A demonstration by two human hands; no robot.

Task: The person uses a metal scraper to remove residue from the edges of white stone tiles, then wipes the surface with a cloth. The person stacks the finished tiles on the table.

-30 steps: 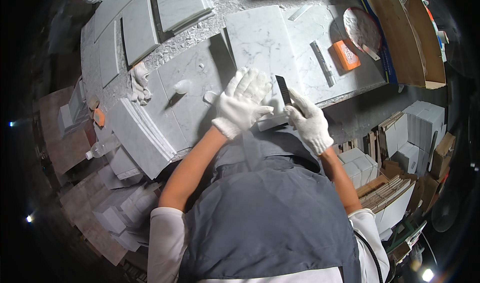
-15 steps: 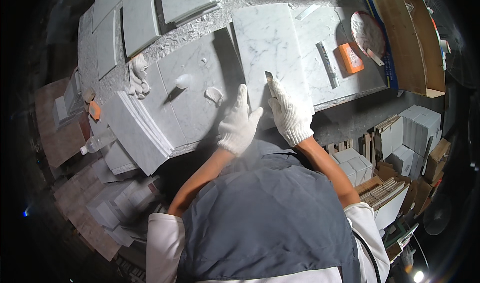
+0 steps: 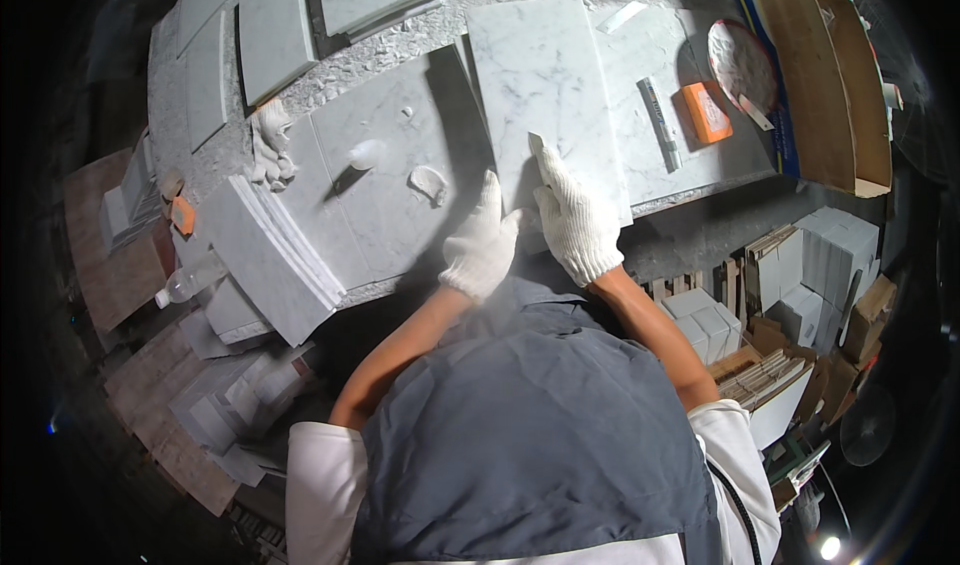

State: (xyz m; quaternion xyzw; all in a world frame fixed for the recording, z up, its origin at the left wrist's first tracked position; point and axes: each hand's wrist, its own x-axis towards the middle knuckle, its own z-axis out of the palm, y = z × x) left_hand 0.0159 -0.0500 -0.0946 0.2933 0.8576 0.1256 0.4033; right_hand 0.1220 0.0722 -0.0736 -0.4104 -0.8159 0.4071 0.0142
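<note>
Both my hands wear white knitted gloves. A veined white marble tile (image 3: 540, 70) lies in front of me, raised above the slabs around it and casting a shadow to its left. My right hand (image 3: 578, 220) rests on its near part, closed around a small flat scraper blade (image 3: 536, 142) whose tip shows past the fingertips. My left hand (image 3: 482, 240) is at the tile's left edge, fingers stretched along it and thumb apart, pointing at the tile's near end. Whether its fingers press on the tile is hard to see.
On the right are a marker (image 3: 660, 123), an orange box (image 3: 707, 112), a round tub of white paste (image 3: 742, 60) and a cardboard box (image 3: 825, 75). Left lie a plastic cup (image 3: 367, 154), a paste lump (image 3: 428, 186), a spare glove (image 3: 270, 145) and stacked tiles (image 3: 268, 260).
My right hand and the blade have moved slightly up along the tile, and the blade now shows a lighter face. My left hand stays at the tile's edge.
</note>
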